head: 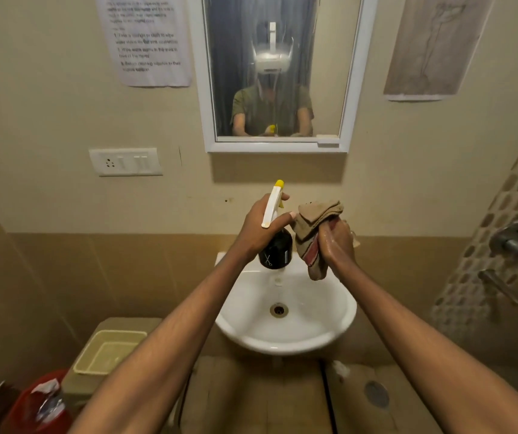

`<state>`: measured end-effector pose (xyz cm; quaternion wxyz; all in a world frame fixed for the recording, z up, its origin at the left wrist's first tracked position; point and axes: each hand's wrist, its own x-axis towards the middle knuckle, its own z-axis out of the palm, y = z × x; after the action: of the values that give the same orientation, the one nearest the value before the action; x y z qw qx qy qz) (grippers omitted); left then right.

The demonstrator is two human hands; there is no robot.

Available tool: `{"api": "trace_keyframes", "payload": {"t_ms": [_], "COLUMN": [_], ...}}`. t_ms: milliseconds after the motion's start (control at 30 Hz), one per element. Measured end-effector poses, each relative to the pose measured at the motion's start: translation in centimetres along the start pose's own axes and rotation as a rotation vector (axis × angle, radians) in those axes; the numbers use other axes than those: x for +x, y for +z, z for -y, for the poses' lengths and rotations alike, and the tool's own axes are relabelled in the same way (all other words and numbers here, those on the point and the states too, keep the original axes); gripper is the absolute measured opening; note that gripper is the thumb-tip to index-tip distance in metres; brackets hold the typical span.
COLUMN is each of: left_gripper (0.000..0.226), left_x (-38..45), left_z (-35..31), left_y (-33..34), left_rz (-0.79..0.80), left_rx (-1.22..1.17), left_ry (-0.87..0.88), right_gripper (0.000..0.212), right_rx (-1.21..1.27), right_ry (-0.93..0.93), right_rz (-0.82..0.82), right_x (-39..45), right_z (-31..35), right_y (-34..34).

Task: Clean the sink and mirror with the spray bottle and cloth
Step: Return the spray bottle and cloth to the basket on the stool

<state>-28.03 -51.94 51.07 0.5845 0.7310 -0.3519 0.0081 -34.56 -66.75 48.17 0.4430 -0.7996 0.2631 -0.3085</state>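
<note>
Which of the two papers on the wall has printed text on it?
The sheet left of the mirror, the printed notice; the paper on the right shows only a faint drawing.

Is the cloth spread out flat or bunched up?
Bunched up. The cloth is crumpled in the right hand, folds sticking up above the fist and an end hanging down over the sink.

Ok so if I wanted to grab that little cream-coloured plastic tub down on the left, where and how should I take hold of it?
Probably by its rim. The tub sits open side up on a tan box beside the sink, with a flared lip all round. Come from above and pinch the near long edge, thumb inside. It looks empty, so one hand should do.
</note>
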Motion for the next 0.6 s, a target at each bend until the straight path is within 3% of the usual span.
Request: {"api": "trace_keyframes", "payload": {"t_ms": [200,600], "left_gripper": [0.042,0.044], "left_x": [-1.3,-2.4], "left_z": [1.7,4.1], "left_y": [0.5,0.1], "left_rz": [0.051,0.045], "left_rx": [-0.022,-0.073], "left_ry": [-0.009,-0.072], "right_gripper": [0.049,0.042], "right_rx": [-0.105,0.045], "right_ry": [0.051,0.070], "right_rz": [0.028,0.044], "right_x": [-2.1,-2.5], "right_z": [-1.3,-3.2], "right_y": [0.3,2.0]}}
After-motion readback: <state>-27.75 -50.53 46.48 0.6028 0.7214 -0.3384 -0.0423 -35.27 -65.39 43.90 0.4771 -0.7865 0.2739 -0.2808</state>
